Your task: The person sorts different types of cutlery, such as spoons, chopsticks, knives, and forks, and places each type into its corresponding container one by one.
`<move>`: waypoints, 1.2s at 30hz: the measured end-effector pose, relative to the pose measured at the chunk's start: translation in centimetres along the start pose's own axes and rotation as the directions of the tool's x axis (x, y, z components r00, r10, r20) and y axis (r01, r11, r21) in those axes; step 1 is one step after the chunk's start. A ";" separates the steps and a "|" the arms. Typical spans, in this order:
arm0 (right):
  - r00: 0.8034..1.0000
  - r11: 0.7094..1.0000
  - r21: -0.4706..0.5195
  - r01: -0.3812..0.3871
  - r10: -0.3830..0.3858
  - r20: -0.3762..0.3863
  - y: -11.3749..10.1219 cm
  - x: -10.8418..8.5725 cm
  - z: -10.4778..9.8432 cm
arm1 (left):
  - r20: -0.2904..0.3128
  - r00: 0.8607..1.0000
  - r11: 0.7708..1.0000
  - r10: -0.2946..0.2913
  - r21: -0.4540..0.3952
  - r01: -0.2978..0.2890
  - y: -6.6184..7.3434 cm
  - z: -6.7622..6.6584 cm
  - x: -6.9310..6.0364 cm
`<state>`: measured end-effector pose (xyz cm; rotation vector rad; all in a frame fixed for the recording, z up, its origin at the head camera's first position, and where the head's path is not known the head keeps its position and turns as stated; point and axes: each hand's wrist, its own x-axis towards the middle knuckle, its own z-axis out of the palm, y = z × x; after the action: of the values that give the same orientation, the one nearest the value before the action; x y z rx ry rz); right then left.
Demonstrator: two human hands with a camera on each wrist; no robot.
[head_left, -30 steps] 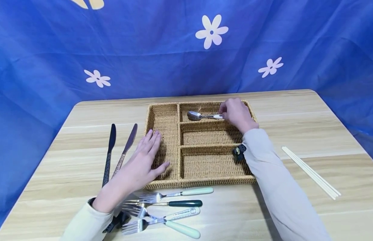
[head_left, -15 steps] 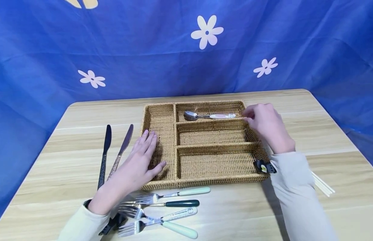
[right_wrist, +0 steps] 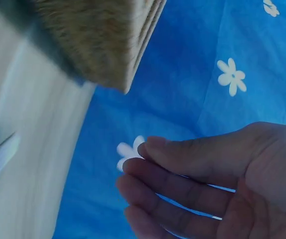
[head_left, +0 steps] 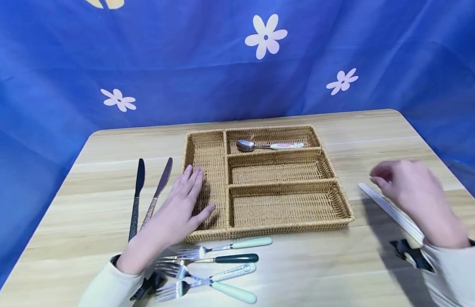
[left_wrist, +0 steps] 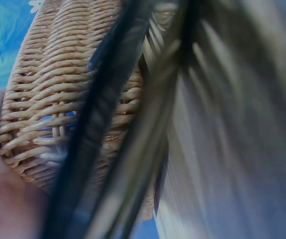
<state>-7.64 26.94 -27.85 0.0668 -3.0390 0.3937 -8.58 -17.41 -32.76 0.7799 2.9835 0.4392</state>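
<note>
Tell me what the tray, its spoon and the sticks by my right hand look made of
Tray: seemingly matte wicker or rattan, by its woven strands. Spoon: shiny metal bowl, by its highlights; smooth white handle, perhaps ceramic or plastic. Sticks: pale, smooth-looking, possibly wood or plastic; no grain shows.

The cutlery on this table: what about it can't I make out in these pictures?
- Brown knife, head view: the handle's lower end, covered by the left hand.
- White sticks, head view: their number; too thin, close together and blurred.
- Dark green handle, head view: its working end, lost among the forks.
- White fork handle, head view: lettering too small.
- Dark band, left wrist view: too blurred to identify.
</note>
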 end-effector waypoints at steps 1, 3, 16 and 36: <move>1.000 1.000 -0.008 -0.016 0.016 -0.010 0.6 -0.5 0.1 | 0.001 1.000 1.000 0.004 0.000 -0.004 0.1 0.0 0.1; 0.998 0.999 -0.018 -0.044 0.043 -0.037 1.6 -1.5 0.5 | 0.002 1.000 1.000 0.007 0.005 -0.007 0.1 0.0 0.3; 0.990 0.989 -0.053 -0.141 0.140 -0.030 5.2 -5.8 3.7 | 0.051 0.999 1.000 0.008 0.016 -0.009 1.0 0.5 0.5; 0.917 0.947 -0.134 -0.293 0.318 0.242 6.2 -6.3 5.1 | 0.022 0.999 0.999 -0.027 0.028 0.027 0.9 0.4 -0.8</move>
<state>-2.03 31.86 -34.85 -0.4015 -3.3306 0.2755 -7.41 -16.90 -32.94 0.7409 2.9817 0.3871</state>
